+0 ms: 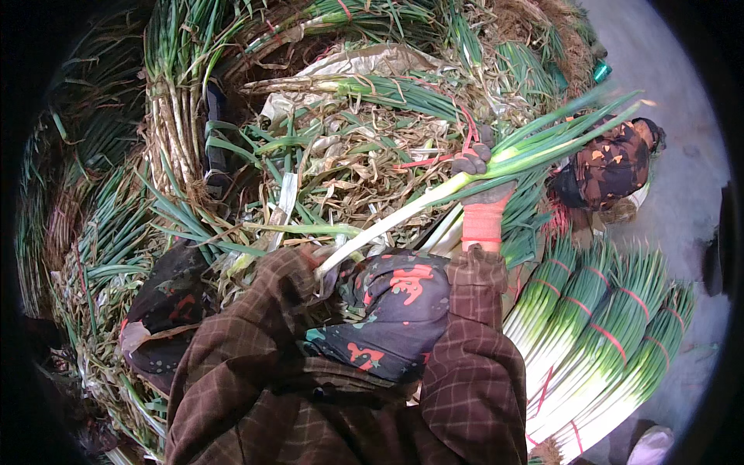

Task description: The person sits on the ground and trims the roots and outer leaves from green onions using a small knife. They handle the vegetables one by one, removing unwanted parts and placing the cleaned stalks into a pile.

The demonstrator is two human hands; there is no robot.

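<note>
My right hand (479, 174), in a glove with grey fingers and an orange cuff, grips a green onion (401, 218). Its white stalk slants down to the left, and its green leaves fan out past the hand to the upper right. My left hand (311, 258) is close to the root end, mostly hidden by its plaid sleeve; its fingers do not show clearly. Red ties (469, 131) stretch beside the right glove. Just beyond lies a bundle of untrimmed green onions (383, 96). Under the right wrist, more white stalks (447, 229) are partly covered.
Dry peeled leaves (354, 168) heap up before me. Untrimmed onions (174, 116) stand at the left. Cleaned bundles with red bands (598, 325) lie at the right on the grey floor (680, 192). A dark patterned cloth item (607, 165) sits behind them.
</note>
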